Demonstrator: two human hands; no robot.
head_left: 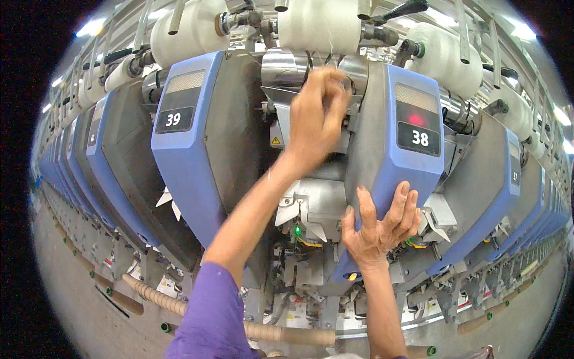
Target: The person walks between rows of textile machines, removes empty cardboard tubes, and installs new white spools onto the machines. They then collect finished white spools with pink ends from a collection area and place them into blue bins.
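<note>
The left hand (317,113) is blurred at top centre, fingers bunched together near the metal roller (286,67); what it pinches is unclear. The right hand (382,224) lies spread open on the blue cover (412,173).

I see two dark rectangular number displays with white digits: one on the blue housing at upper left (174,119), one on the blue housing at right (420,139), with a red glow just above it. A third small dark display (515,176) sits farther right. A small yellow triangular warning label (275,141) sticks on the grey metal between the housings.
</note>
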